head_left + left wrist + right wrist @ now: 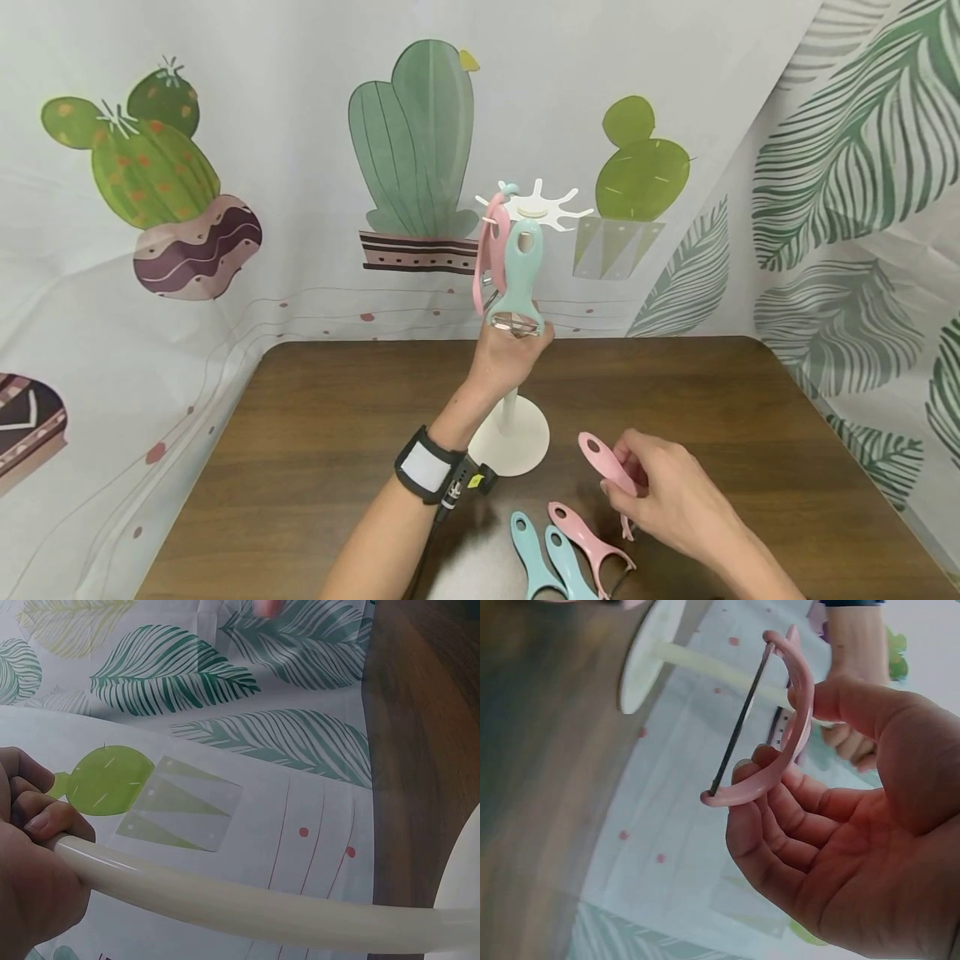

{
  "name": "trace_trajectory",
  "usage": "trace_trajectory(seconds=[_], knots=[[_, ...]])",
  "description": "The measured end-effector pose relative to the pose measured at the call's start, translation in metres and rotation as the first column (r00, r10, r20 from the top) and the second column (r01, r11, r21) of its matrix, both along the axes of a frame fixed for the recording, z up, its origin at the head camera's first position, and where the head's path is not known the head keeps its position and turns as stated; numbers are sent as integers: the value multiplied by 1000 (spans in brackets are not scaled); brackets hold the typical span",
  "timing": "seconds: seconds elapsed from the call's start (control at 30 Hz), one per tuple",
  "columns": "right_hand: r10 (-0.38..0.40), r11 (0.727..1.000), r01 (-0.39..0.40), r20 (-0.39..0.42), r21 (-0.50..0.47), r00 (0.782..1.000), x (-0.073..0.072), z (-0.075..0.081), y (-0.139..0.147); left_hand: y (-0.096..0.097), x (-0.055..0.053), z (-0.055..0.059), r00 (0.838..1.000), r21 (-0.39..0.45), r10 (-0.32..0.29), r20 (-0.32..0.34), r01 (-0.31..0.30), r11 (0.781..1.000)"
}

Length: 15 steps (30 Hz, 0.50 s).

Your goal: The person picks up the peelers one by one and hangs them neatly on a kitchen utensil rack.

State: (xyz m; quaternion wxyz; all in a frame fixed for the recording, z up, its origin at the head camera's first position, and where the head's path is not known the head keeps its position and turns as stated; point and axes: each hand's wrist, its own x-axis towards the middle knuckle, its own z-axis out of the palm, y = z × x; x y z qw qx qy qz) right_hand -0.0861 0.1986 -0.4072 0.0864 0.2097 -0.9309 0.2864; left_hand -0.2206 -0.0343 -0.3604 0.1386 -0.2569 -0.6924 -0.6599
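Note:
My left hand [506,358] grips the cream pole [225,896] of a display stand, its fingers curled round the upper part. Between the thumb and fingers of my right hand [671,492] is a pink peeler [606,462], held above the table to the right of the stand. The right wrist view shows its curved head [804,690] and the dark blade across it. From the stand's white spoked top [555,202] hang a mint peeler [522,267] at the front and pink peelers [498,250] on the left, partly overlapping.
The stand's round base [525,446] rests on the brown wooden table [315,467]. Near the front edge lie two mint peelers [530,554] and a pink peeler [579,531], close together. A printed cloth [300,167] with cacti and leaves hangs behind.

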Motion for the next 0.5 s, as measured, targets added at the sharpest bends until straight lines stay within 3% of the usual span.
trace_trajectory(seconds=[0.27,0.5], knots=[[7,999,-12,-116,-43,993,-4,18,-11,0,0,-2,1000,-9,24,14,-24,1000],[21,993,-39,-160,-110,987,-8,31,-19,1,0,-1,1000,-13,27,-2,-27,1000]])
